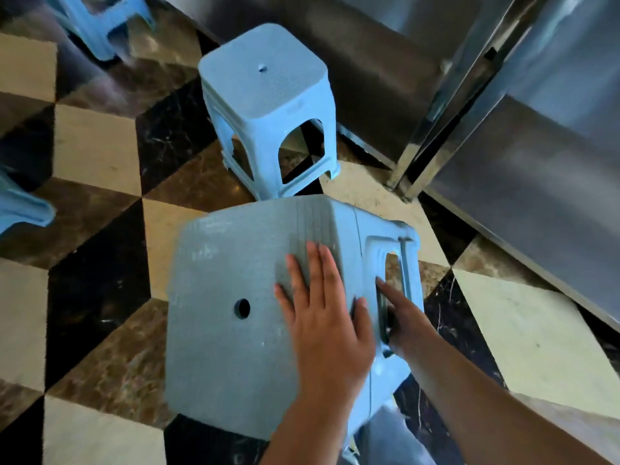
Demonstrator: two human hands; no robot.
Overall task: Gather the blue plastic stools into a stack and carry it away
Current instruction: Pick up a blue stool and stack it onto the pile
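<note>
Held stool: we are looking down at a blue plastic stool (241, 313), seat tilted towards us, a round hole near the seat's middle; we are taking it as our landmark.
Left hand: our left hand (327, 317) is lying flat on the right part of that seat, fingers straight and together, pressing rather than gripping.
Right hand: our right hand (399, 317) is reaching into the arched opening on the stool's right side; the fingers are going inside the opening, and we cannot tell how tightly they are curling round the frame.
Standing stack: just beyond the held stool, a second blue stool (268, 105) is standing upright on the floor (97, 152); doubled edges along its legs are suggesting more than one nested, though we cannot tell how many.
Other stools: far beyond and to the left of the held stool, part of another stool (100, 25) is showing; directly to the left, a blue leg (20, 209) is entering the view.
Steel unit: to the right of the held stool, a stainless cabinet (536, 129) is rising.
Writing: we are seeing no readable markings; the view is blurring.
</note>
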